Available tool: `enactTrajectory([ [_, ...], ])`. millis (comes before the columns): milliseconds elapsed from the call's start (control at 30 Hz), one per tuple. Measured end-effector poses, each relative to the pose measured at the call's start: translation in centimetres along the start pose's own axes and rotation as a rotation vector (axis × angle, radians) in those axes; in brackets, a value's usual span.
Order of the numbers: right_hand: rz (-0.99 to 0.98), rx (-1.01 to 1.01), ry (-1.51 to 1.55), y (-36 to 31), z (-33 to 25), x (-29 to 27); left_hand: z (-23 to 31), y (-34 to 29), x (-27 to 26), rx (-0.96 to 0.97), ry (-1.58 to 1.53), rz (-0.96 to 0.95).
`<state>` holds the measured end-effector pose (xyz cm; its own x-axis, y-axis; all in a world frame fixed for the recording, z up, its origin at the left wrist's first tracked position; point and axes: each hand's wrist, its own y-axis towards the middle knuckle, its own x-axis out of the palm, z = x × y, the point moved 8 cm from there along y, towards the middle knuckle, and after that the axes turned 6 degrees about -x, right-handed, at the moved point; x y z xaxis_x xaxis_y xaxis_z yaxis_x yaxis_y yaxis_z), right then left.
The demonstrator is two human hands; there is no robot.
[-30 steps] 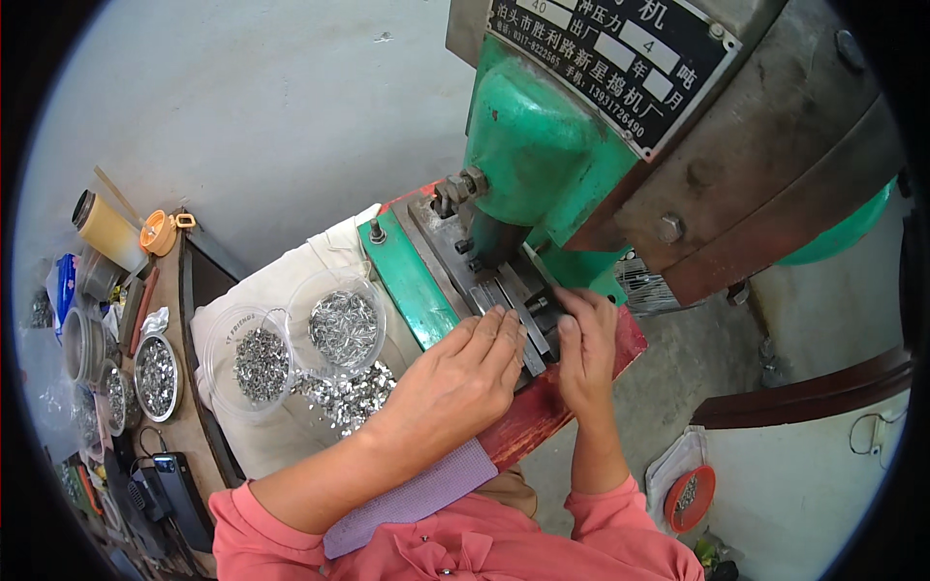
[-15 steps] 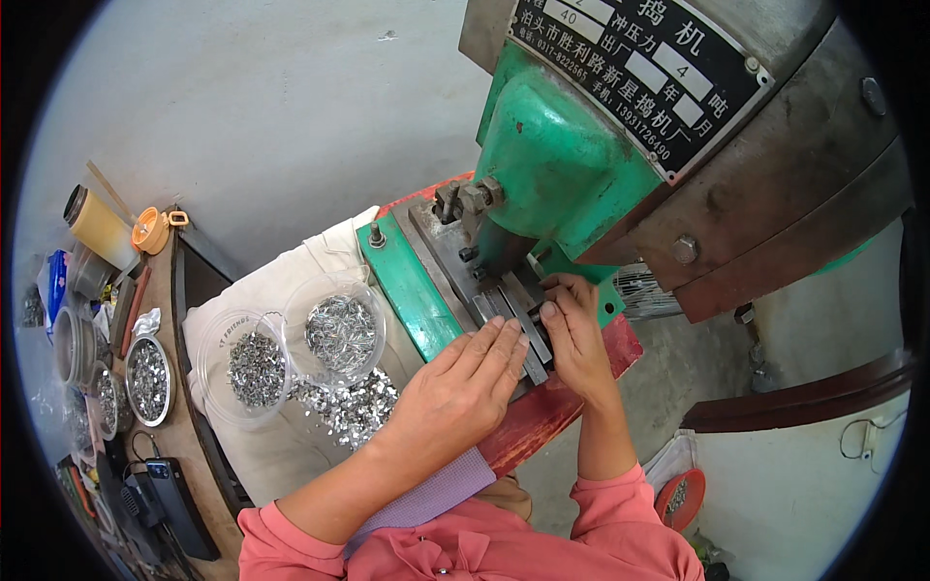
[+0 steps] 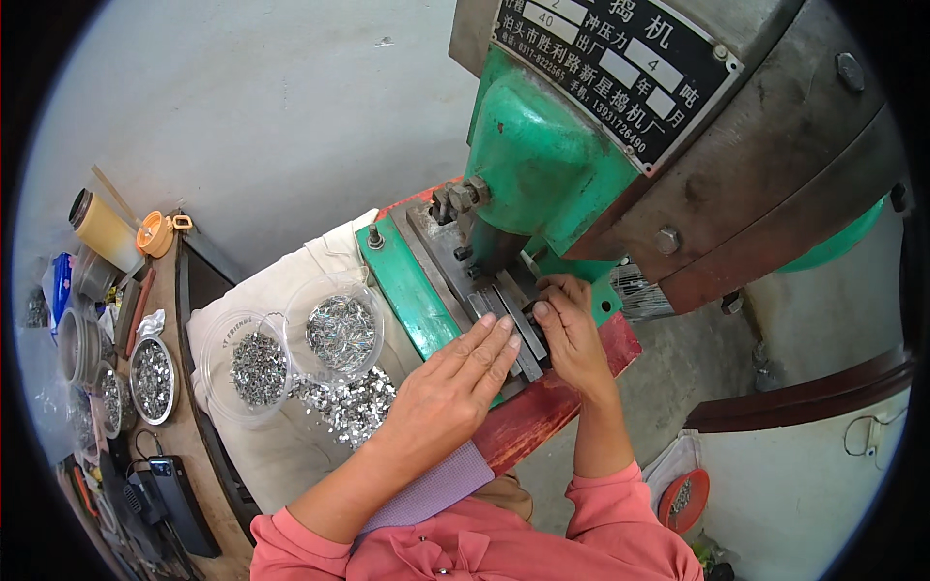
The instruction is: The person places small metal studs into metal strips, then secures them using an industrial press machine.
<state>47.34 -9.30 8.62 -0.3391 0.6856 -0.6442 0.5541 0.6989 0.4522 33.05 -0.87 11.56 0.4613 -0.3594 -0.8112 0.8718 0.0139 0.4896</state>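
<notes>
Head view, looking down at a green press (image 3: 542,165) with a grey die plate (image 3: 504,315) on its bed. Two hands at work, both the person's own, pink sleeves pushed up.

Left hand (image 3: 450,382): flat, fingers straight and together, palm down, lying on the bed's near edge, tips touching the plate. Grasps nothing.

Right hand (image 3: 572,334): fingers curled at the plate's right side, just under the ram, thumb pointing left. Pinching something small there, it seems; the piece itself is hidden, so I cannot tell what, or whether it is gripped.

Left of the press, a white cloth (image 3: 291,281) on the tabletop carries two clear bowls (image 3: 344,329) of small silver metal parts, side by side and touching, plus one loose heap (image 3: 354,407) of the same parts just below them, near the left wrist.

Farther left: one metal dish (image 3: 152,380) of parts, one yellow jar (image 3: 102,232), one orange cup (image 3: 155,232). One red dish (image 3: 683,499) on the floor, lower right.
</notes>
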Motion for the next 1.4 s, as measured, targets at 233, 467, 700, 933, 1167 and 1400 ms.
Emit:
enactTrajectory([
  [233, 0.044, 0.001, 0.11, -0.1, 0.4, -0.3, -2.8, -1.0, 1.6, -0.336, -0.425, 0.122],
  [467, 0.063, -0.026, 0.067, -0.1, 0.2, 0.0, -3.5, 0.3, 3.2, -0.454, -0.413, 0.204],
  [700, 0.085, -0.035, 0.078, -0.5, 0.2, -0.5, -3.6, 0.3, 3.8, -0.49, -0.509, 0.242],
  [933, 0.974, -0.252, -0.343, -5.8, 0.7, -13.6, -4.9, -0.7, 3.2, -0.441, -0.56, 0.144],
  [1167, 1.246, -0.237, 0.077, -0.5, 4.7, -27.2, -5.3, -0.5, 3.2, -0.45, -0.485, 0.14],
  [1400, 1.236, -0.035, 0.005, 0.5, 2.8, -29.9, -5.5, -0.2, 3.4, -0.483, -0.489, 0.158],
])
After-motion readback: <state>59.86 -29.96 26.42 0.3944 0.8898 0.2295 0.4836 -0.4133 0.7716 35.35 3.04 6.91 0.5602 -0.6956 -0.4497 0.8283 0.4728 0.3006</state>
